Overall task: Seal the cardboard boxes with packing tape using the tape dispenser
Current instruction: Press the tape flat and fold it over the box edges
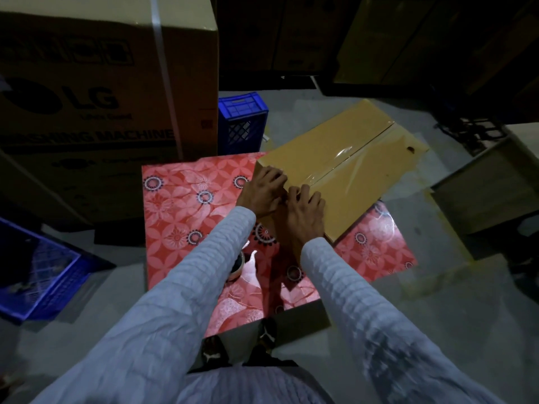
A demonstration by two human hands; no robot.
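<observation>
From the head camera, a brown cardboard box [344, 176] lies on a low table [180, 205] covered in a red flowered sheet, its far end reaching past the table's edge. A strip of clear tape [350, 161] runs along the seam on top of the box, shining where the light catches it.

Both hands sit at the box's near end, just beside each other. The left hand [262, 191] rests on the near corner with its fingers curled over the top edge. The right hand [303, 211] lies on the near end of the seam, fingers bent down against the cardboard (whether they pinch the tape end I cannot tell, as the spot is dark and small). Both arms wear pale grey sleeves.

A roll of tape [237, 265], half hidden by the left forearm, sits on the table near the person.

A big printed carton [102, 91] stands at the left, with a blue crate [243, 123] beside it and another blue crate [40, 284] on the floor.
</observation>
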